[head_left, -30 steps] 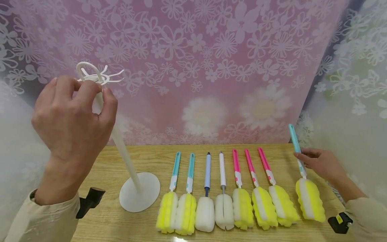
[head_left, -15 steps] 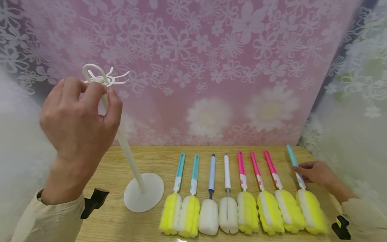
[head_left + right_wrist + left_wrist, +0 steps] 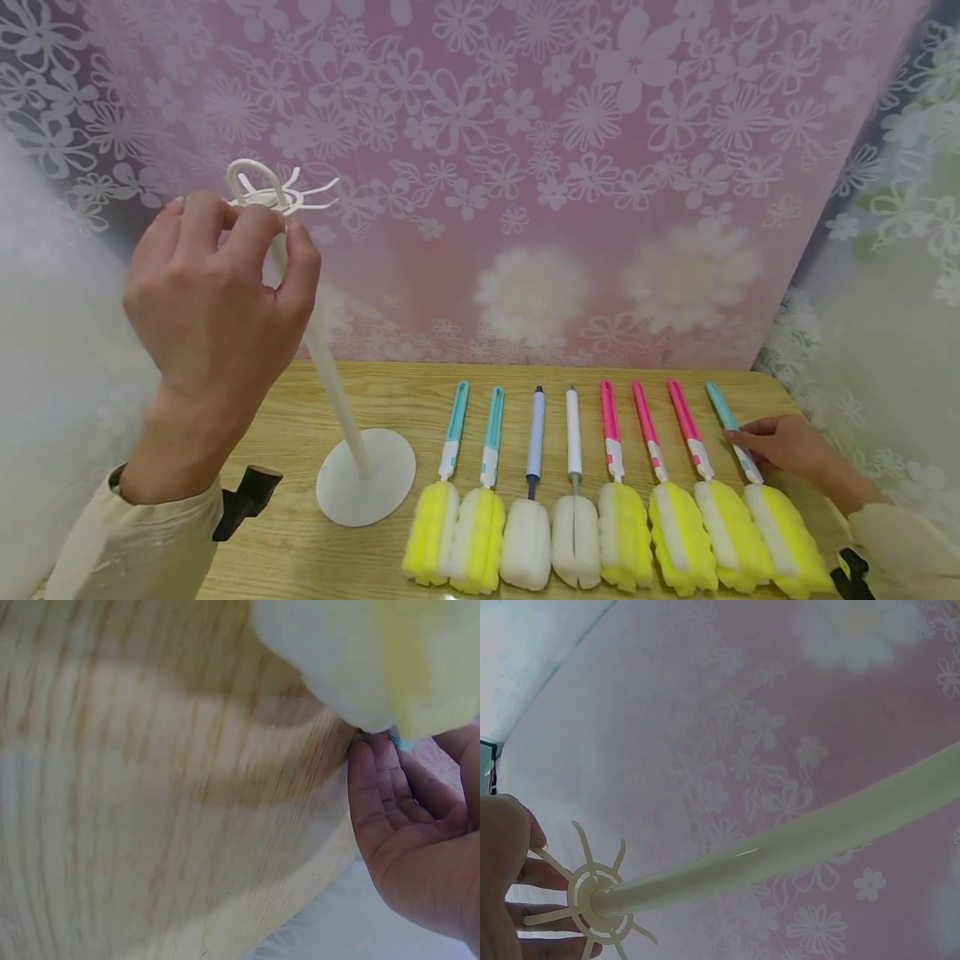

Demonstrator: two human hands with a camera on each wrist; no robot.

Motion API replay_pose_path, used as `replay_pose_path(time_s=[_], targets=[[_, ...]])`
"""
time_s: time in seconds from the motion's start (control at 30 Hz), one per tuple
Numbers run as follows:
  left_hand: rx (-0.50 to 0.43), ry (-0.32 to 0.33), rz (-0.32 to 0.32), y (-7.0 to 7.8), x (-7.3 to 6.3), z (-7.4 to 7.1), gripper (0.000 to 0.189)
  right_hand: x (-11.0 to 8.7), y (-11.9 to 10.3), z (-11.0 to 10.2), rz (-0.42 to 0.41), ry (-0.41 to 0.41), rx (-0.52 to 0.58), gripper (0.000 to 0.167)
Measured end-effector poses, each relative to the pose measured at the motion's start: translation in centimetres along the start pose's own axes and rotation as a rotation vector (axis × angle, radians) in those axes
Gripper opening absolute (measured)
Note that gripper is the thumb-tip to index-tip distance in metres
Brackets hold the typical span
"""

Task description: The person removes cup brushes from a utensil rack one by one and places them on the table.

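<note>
My left hand [image 3: 221, 283] grips the top of a white rack stand [image 3: 333, 392], fingers on its ring of hooks [image 3: 576, 900] below the loop. The stand's pole leans slightly above a round base [image 3: 366, 477]. At the right end of a row of sponge bottle brushes, my right hand [image 3: 791, 450] pinches the teal and white handle of a brush [image 3: 722, 406]. That brush's yellow and white sponge head [image 3: 337, 667] fills the top of the right wrist view and hides part of the fingertips. Its head lies close beside the neighbouring pink-handled brush [image 3: 681, 412].
Left of it lie two more pink-handled brushes [image 3: 610, 417], a white-handled one [image 3: 573, 429], a light-blue-handled one [image 3: 536, 433] and two teal-handled ones [image 3: 453, 425], heads toward me. The wooden table [image 3: 292, 533] meets a pink floral curtain [image 3: 420, 275] behind.
My right hand has brought the teal-handled brush down and left against the row's end, its handle now tilted like its neighbour's. The left hand keeps its grip. The head view has shifted slightly.
</note>
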State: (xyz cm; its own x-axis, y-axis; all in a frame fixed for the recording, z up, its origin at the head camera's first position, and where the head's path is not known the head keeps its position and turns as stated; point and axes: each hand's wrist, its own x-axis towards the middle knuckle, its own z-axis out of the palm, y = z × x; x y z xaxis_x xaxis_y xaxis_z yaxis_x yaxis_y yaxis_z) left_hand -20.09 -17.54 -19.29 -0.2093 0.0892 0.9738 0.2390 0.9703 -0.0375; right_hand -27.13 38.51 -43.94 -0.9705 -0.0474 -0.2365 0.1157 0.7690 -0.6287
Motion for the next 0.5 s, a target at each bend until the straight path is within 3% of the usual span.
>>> replay_pose_path(time_s=[0.2, 0.3, 0.5], targets=[[-0.038, -0.010, -0.006, 0.1, -0.1, -0.2, 0.046, -0.5, -0.1, -0.3, 0.023, -0.068, 0.034, 0.068], [-0.088, 0.017, -0.032, 0.2, -0.2, -0.1, 0.047, -1.0, -0.4, -0.5, 0.014, -0.082, 0.030, 0.072], [-0.129, 0.042, -0.058, 0.3, -0.7, -0.1, 0.051, -2.2, -1.4, -0.1, -0.160, 0.002, -0.071, 0.066]])
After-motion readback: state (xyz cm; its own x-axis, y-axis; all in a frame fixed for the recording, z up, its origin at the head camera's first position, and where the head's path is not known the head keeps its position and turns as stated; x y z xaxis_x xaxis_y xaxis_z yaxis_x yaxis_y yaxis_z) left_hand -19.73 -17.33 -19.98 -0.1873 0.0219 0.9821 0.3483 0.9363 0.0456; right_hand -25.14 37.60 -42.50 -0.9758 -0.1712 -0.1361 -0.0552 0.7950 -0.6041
